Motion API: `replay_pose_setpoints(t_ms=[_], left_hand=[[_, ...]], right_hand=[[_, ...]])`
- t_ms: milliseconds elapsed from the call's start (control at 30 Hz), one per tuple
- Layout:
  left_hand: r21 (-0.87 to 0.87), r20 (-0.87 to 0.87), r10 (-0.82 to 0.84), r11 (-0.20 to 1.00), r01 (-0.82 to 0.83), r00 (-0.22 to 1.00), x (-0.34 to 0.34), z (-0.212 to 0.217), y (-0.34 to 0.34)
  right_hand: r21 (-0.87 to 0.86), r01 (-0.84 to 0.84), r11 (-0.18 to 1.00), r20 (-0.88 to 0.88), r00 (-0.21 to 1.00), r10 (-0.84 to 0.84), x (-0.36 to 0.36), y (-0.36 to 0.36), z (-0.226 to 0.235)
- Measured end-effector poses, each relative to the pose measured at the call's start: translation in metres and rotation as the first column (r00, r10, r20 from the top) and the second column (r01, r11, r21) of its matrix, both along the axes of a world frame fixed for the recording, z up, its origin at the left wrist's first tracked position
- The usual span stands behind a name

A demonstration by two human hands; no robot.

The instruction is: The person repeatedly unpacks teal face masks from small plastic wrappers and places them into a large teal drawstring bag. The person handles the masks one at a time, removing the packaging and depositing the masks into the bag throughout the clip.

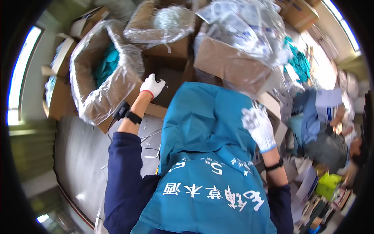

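Observation:
My left hand (152, 85), in a white glove with a red cuff edge, reaches over an open cardboard box (167, 64). Its thumb and fingers are apart, with nothing clearly held; tiny white bits show by the fingertips. My right hand (258, 125), in a white knit glove with a blue cuff, is beside the right edge of the teal apron (206, 113) that spreads over my front and lap. The fingers look loosely bent and apart, slightly blurred, and I make out nothing in them. Each wrist wears a black strap.
Left of the open box, a plastic-lined carton (105, 97) holds teal cloth (108, 64). Behind stands another lined carton (159, 35); to the right, a carton (230, 62) is heaped with plastic packets (241, 31). A seated person (323, 128) is at far right, near a lime-green item (328, 185).

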State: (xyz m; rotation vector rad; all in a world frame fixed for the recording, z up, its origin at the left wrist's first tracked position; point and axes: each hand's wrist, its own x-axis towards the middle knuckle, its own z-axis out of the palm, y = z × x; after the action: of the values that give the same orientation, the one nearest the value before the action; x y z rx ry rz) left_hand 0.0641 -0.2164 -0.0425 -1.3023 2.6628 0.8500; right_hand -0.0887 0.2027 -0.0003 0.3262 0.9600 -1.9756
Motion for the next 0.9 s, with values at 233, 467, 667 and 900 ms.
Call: replay_pose_setpoints(t_ms=[233, 467, 667, 900], left_hand=[[-0.072, -0.420, -0.598, 0.772, 0.632, 0.683, -0.041, 0.048, 0.183], [0.130, -0.572, -0.189, 0.940, 0.316, 0.798, -0.040, -0.042, 0.219], [0.894, -0.337, 0.608, 0.446, 0.041, 0.719, -0.045, -0.034, 0.144], [-0.407, -0.193, -0.590, 0.775, 0.483, 0.784, -0.093, 0.023, -0.053]], right_hand=[[-0.102, -0.050, 0.993, 0.031, 0.998, 0.053, 0.022, -0.057, -0.017], [-0.406, -0.085, 0.910, 0.197, 0.964, 0.178, 0.043, -0.074, -0.022], [-0.197, -0.245, 0.949, 0.046, 0.965, 0.259, 0.044, -0.031, 0.005], [0.156, 0.058, 0.986, 0.085, 0.994, -0.072, 0.043, 0.041, -0.050]])
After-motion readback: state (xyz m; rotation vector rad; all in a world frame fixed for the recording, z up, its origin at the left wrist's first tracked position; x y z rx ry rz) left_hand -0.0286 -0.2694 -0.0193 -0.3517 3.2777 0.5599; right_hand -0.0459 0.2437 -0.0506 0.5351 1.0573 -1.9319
